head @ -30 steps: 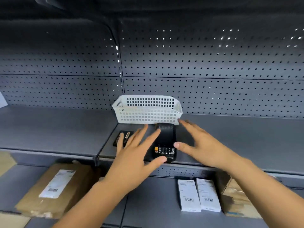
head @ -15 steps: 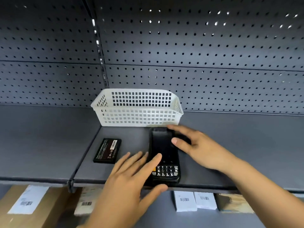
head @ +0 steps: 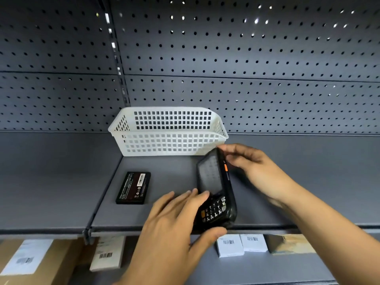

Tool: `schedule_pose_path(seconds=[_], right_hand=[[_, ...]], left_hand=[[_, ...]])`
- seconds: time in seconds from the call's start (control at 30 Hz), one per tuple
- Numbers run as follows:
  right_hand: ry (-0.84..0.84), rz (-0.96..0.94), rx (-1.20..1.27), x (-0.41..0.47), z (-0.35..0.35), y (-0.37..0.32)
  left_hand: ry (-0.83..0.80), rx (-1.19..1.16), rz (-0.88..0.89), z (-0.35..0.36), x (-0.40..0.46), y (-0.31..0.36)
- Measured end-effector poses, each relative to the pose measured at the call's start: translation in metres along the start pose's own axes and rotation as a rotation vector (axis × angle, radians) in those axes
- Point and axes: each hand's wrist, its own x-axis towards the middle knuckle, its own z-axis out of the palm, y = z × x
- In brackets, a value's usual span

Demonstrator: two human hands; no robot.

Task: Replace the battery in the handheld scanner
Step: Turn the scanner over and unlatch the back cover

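Note:
The black handheld scanner (head: 213, 182) with a keypad and an orange side button is tipped up on its left edge on the grey shelf (head: 61, 182). My left hand (head: 176, 225) grips its keypad end, thumb underneath and fingers on the screen side. My right hand (head: 253, 167) holds its top end and right side. A black battery (head: 133, 188) with a white label lies flat on the shelf to the left of the scanner, apart from both hands.
A white perforated plastic basket (head: 168, 142) stands behind the scanner against the pegboard back wall (head: 246, 58). On the lower shelf lie cardboard boxes (head: 37, 262), small white labelled boxes (head: 240, 244) and a brown package (head: 292, 243).
Both hands closed on the scanner, which lay flat face up, and tilted it up onto its left edge. The view moved closer. The battery has stayed in place.

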Motion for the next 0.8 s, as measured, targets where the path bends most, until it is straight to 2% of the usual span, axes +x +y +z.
schedule_pose_path(seconds=[0.17, 0.37, 0.57, 0.8], right_hand=[[-0.15, 0.015, 0.172, 0.004, 0.003, -0.002], [-0.2, -0.073, -0.086, 0.012, 0.005, -0.015], [-0.216, -0.098, -0.291, 0.023, 0.007, -0.014], [-0.199, -0.108, -0.368, 0.025, 0.011, -0.004]], left_hand=[[-0.049, -0.125, 0.008, -0.001, 0.0, 0.013], [0.016, -0.04, 0.063, -0.003, 0.0, 0.005], [-0.014, 0.0, 0.027, 0.003, 0.0, -0.005], [-0.062, 0.095, -0.024, 0.002, 0.001, -0.006]])
